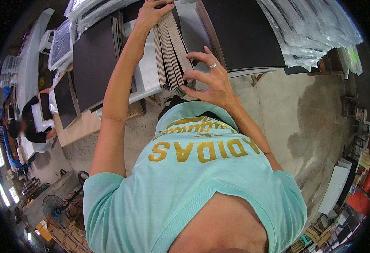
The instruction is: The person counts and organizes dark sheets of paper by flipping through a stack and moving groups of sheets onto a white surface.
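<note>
Concrete floor (273, 109): spreading bare and grey at three o'clock, showing darker patches farther out.
White table (145, 71): stretching across twelve o'clock, showing pale between the stacks.
Black board stack on the right (246, 33): lying flat at one o'clock, showing brownish layered edges on the inner side.
Plastic-wrapped panels on the right (309, 27): overlapping in a pile at two o'clock, gleaming in clear film.
Black board stack on the left (94, 65): lying at ten o'clock, well apart from the right-hand stack.
Plastic-wrapped panels on the left (94, 10): lying near eleven o'clock, just beyond the left-hand stack.
Bundle of thin boards (168, 50): slanting at twelve o'clock between both black stacks, fanning apart slightly, turning grey-brown edges upward.
Co-worker (34, 122): working at nine o'clock in dark clothing, well away.
Fan (56, 209): standing at eight o'clock.
Right hand (212, 84): reaching in at one o'clock, curling, touching the bundle's near right edge with fingertips and thumb; cannot tell whether pinching.
Left hand (153, 14): grasping the bundle's far end near twelve o'clock, passing partly out of view.
Silver ring (213, 65): circling one right-hand finger at one o'clock.
</note>
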The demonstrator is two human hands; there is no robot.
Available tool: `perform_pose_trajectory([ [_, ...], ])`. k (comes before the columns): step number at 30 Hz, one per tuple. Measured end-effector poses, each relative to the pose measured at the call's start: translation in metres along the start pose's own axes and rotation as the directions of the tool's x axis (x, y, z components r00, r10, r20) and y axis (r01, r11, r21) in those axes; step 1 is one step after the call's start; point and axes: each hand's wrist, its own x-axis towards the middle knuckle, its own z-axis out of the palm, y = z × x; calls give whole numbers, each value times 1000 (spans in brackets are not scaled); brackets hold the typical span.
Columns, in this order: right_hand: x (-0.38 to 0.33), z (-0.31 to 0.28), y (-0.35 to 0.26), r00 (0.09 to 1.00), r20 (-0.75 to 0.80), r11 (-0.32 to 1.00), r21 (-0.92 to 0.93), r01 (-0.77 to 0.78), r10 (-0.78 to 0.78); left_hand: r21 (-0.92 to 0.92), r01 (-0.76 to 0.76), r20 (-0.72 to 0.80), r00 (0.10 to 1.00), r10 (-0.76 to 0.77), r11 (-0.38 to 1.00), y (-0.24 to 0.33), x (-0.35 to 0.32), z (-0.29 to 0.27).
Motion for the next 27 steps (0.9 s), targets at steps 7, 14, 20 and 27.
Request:
perform_pose_trajectory([
  [7, -2, 0, -6, 999, -31, 998, -60, 12, -14, -7, -14, 3, 1000, 14, 1000, 1, -1, 3],
  [14, -6, 2, 0, 997, 8, 994, -80, 80, -79, -14, -24, 6, 1000, 24, 1000, 2, -7, 5],
  [20, 0, -2, -3, 999, 21, 999, -15, 38, -38, -18, -35, 5, 999, 35, 999, -2, 0, 7],
  [27, 0, 2, 0, 1000, -8, 1000, -21, 22, -22, -24, -49, 6, 999, 50, 998, -3, 0, 5],
])
